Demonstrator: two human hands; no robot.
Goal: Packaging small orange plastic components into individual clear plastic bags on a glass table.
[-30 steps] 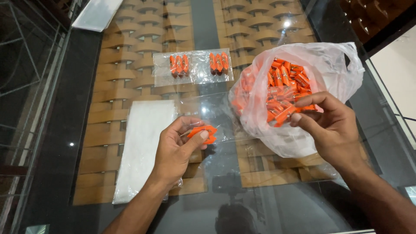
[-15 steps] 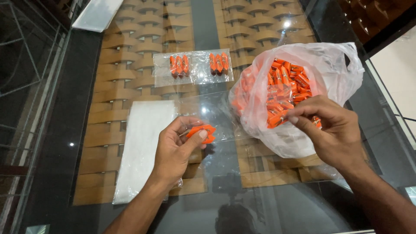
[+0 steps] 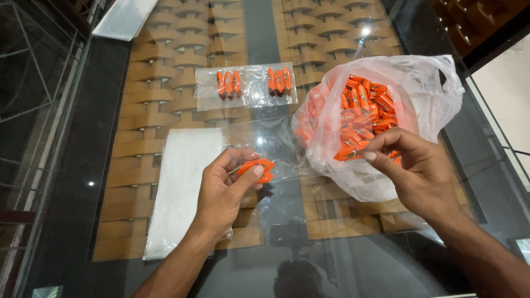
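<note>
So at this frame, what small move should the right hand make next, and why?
Probably lift the pinched orange candy out of the big plastic bag and carry it to the left hand. The right hand has its fingertips closed on one piece at the bag's mouth, while the left hand pinches a few orange pieces inside a clear pouch, like the two filled pouches behind.

We see a fairly dim, warm scene lit from above. Small lamp reflections dot the glass worktop: one bright spot near the top right, one at the centre, one at the left. The glass mirrors a dark shape at the bottom edge. Glare whitens the large plastic bag and streaks the clear sleeve in the middle. The left margin falls into deep shadow. The centre is sharp; lines bow slightly toward the edges, and the corners lose detail.
</note>
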